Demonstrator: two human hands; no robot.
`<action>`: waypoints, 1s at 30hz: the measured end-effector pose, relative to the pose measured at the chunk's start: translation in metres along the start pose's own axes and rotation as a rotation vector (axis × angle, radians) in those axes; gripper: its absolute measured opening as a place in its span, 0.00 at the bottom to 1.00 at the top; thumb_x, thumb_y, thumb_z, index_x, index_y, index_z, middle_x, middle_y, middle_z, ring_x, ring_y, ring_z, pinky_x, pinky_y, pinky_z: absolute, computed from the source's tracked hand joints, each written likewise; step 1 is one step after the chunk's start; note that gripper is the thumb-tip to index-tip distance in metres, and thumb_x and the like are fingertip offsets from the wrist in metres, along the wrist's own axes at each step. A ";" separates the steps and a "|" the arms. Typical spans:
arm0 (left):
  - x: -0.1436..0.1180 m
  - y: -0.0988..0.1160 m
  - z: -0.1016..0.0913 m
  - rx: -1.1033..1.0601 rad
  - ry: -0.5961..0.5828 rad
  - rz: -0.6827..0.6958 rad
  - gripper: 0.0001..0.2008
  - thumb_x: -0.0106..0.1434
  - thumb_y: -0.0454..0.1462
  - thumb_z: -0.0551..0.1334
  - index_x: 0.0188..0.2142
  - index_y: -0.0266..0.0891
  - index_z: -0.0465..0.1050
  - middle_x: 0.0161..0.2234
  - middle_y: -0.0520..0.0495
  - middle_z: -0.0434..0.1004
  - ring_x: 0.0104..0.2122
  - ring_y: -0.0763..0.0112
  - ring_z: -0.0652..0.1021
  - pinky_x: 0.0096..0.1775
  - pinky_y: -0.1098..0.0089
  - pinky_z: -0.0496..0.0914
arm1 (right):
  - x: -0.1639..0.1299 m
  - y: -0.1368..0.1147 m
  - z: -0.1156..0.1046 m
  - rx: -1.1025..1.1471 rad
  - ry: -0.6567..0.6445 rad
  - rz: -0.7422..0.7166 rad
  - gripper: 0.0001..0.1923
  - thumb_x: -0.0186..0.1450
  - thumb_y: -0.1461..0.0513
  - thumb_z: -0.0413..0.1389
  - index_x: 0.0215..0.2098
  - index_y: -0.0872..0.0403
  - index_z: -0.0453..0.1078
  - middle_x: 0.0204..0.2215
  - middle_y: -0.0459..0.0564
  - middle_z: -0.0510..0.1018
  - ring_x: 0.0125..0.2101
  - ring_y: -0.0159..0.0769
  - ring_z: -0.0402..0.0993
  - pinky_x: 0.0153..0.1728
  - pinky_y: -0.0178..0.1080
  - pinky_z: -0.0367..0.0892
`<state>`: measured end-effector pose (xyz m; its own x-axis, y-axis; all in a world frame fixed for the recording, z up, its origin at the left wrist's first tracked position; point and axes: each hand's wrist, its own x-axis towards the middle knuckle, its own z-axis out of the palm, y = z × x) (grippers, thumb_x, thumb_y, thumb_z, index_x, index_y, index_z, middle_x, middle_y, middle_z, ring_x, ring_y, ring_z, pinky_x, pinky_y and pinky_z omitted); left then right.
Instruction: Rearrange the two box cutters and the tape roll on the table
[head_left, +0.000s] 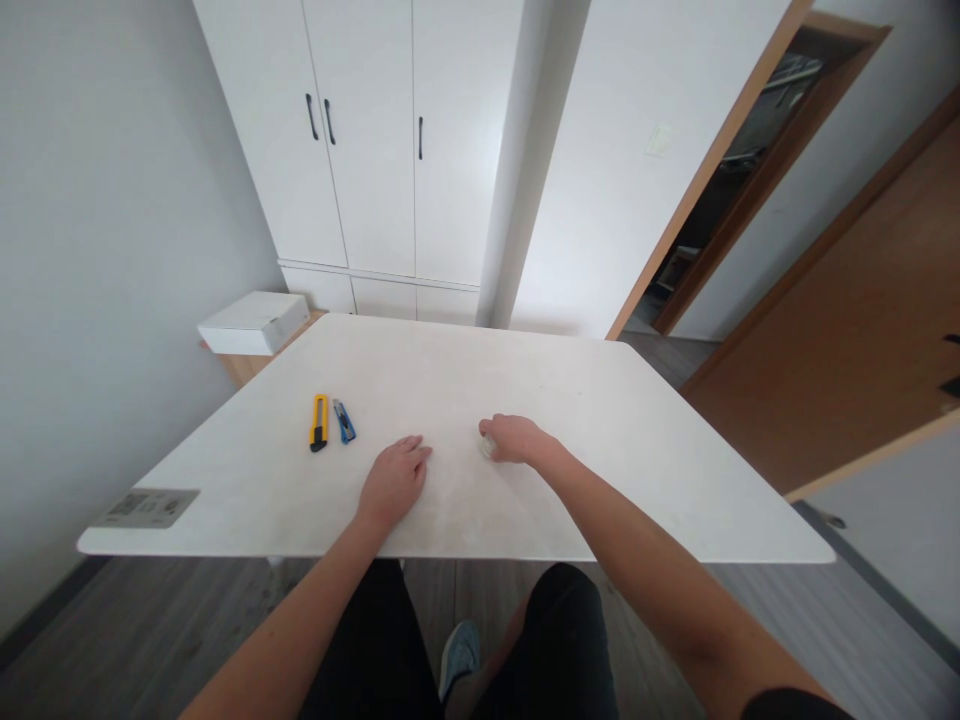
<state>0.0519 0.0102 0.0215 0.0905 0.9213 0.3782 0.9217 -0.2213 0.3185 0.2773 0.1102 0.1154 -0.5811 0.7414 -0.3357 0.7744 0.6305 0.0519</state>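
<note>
Head view: I see my right hand (514, 438) on the table (600, 440), curled over a small clear thing (488, 447). Fingers are bent down around it, knuckles up. The thing peeks out at the left edge of the hand & touches the table top. Can't tell what it is, too small & mostly hidden.

My left hand (394, 480) lies flat on the table, palm down, fingers pressed together & pointing up toward the right hand. It holds nothing. The 2 hands are near each other, not touching.

Left of the left hand lie 2 cutters, side by side: a yellow knife (319, 422) & a smaller blue knife (344, 421). They are close to each other, with a thin gap between them. Both are well apart from the clear thing.

At the near left corner of the table sits a grey label (148, 506), flat on the top.

Past the far left corner is a white box (255, 322) on a low wood stand. Behind it, white cupboards (367, 130) w/ dark handles. On the right, a wood door frame (712, 160) stands open.

Below the table edge I see my dark trousers (555, 640) & a blue shoe (457, 655) on the grey floor.
</note>
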 end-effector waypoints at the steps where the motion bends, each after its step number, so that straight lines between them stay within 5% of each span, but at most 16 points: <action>1: 0.000 0.000 0.000 0.006 -0.001 0.002 0.18 0.67 0.35 0.52 0.48 0.39 0.79 0.54 0.40 0.76 0.55 0.59 0.75 0.59 0.57 0.66 | 0.001 0.000 0.001 -0.003 -0.005 -0.003 0.23 0.59 0.60 0.60 0.53 0.49 0.67 0.50 0.56 0.74 0.44 0.46 0.75 0.35 0.39 0.67; 30: 0.000 -0.001 0.001 0.009 -0.008 0.006 0.17 0.67 0.35 0.53 0.48 0.39 0.79 0.55 0.39 0.76 0.55 0.58 0.75 0.59 0.57 0.66 | 0.004 -0.004 0.006 -0.024 0.010 -0.014 0.24 0.60 0.58 0.61 0.55 0.45 0.67 0.49 0.54 0.73 0.43 0.46 0.76 0.33 0.38 0.66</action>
<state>0.0517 0.0113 0.0202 0.0996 0.9225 0.3729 0.9246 -0.2243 0.3080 0.2733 0.1093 0.1084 -0.5944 0.7348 -0.3268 0.7601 0.6461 0.0703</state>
